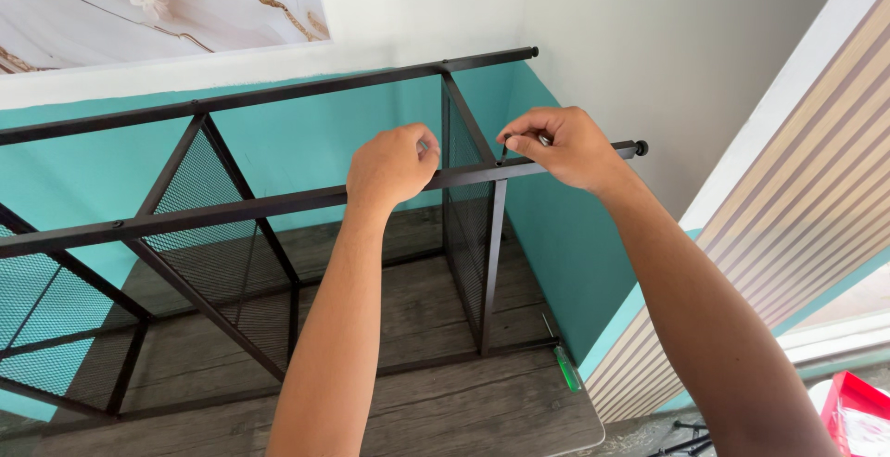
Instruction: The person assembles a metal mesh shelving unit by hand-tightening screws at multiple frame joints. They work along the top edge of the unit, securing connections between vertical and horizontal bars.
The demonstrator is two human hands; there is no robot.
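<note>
I see the black metal rack frame (pixel 278 202) lying on its side on the wooden floor (pixel 417 401), against the teal wall (pixel 306 142). My right hand (pixel 565 146) pinches a small fastener at the front rail joint; my left hand (pixel 389 165) is curled closed on that rail. Open floor lies ahead, a green screwdriver (pixel 565 369) near its edge.
</note>
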